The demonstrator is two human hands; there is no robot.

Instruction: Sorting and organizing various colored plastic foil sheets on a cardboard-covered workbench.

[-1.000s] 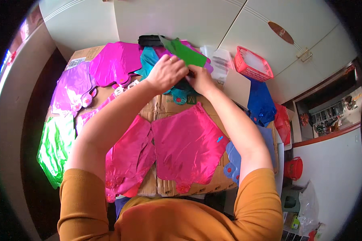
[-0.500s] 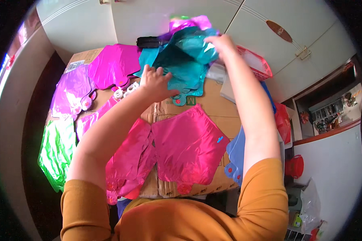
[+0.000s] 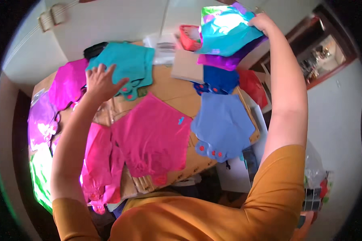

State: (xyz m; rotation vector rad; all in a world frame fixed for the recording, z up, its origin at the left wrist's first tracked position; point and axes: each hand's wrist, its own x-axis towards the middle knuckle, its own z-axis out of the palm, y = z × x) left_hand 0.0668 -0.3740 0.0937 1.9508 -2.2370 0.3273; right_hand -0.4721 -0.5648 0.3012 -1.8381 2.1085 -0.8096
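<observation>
My right hand (image 3: 262, 23) is raised at the far right, its fingers closed on the edge of a shiny turquoise foil-like sheet (image 3: 225, 34). Purple and green layers show around that sheet. On the far left, my left hand (image 3: 99, 82) has its fingers spread over a stack of flat teal pieces (image 3: 126, 60) with rounded tabs and red dots. Whether it touches them I cannot tell. Nearer me lie a large pink piece (image 3: 153, 136) and, left of it, more pink pieces (image 3: 98, 150).
Cardboard (image 3: 161, 88) covers the work surface. Magenta (image 3: 68, 82), lilac (image 3: 42, 116) and green (image 3: 42, 176) pieces lie left. On the right are light-blue pieces (image 3: 223, 124), dark-blue pieces (image 3: 223, 76), a beige box (image 3: 188, 66) and a red basket (image 3: 188, 38).
My right hand has carried the turquoise sheet up and to the right, away from the teal stack. My left hand stays by the stack. The view has turned to the right.
</observation>
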